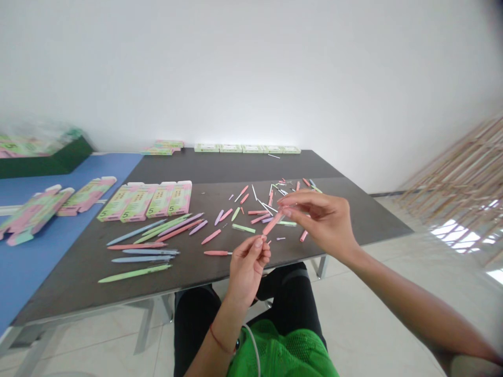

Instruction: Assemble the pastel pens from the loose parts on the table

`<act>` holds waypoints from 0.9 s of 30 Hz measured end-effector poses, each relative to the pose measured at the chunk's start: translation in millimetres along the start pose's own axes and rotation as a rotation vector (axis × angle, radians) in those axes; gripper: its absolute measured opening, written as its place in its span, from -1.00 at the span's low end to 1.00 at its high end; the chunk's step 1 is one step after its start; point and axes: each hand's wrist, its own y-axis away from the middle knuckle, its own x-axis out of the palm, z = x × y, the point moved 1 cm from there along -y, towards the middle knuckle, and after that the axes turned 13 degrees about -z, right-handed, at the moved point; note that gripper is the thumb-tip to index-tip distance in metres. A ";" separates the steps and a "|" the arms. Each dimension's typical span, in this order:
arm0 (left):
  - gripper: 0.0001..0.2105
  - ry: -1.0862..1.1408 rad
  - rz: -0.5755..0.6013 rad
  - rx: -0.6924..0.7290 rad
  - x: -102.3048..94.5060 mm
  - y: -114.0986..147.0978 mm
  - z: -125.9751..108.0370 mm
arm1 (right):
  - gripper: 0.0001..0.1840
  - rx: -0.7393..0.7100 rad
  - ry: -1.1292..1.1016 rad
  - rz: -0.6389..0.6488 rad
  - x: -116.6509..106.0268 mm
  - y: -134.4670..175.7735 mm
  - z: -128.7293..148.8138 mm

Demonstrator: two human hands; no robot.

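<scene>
Between my two hands a pink pen barrel (272, 224) is held at a slant above the table's front edge. My left hand (248, 264) pinches its lower end with thumb and fingertips. At the upper end, the thumb and index finger of my right hand (320, 214) are closed on it; any small part there is too hidden to make out. Below, on the dark table, a pink grip piece (216, 253) lies with a white tip toward my left hand. Loose pen parts are scattered behind my hands, among them a green barrel (243, 228) and a purple grip (219, 217).
Whole pens (147, 251) in several colours lie at the left, before upright printed boxes (135, 201). Flattened boxes (86, 196) and a dark green bin (47, 157) rest on the blue surface (23, 272). More boxes (247, 148) line the back by the wall.
</scene>
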 end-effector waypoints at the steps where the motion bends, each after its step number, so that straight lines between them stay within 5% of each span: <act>1: -0.65 0.002 0.001 -0.004 -0.1 0.1 0.6 | -0.89 0.016 0.003 -0.002 0.0 -0.7 0.1; 14: -0.62 0.036 0.022 -0.010 -1.3 -1.3 2.4 | -0.88 0.109 0.020 0.058 3.4 -1.2 4.5; 27: -0.65 0.124 0.028 -0.089 -3.7 -4.2 8.8 | -0.88 0.029 0.066 0.068 1.5 -3.7 10.6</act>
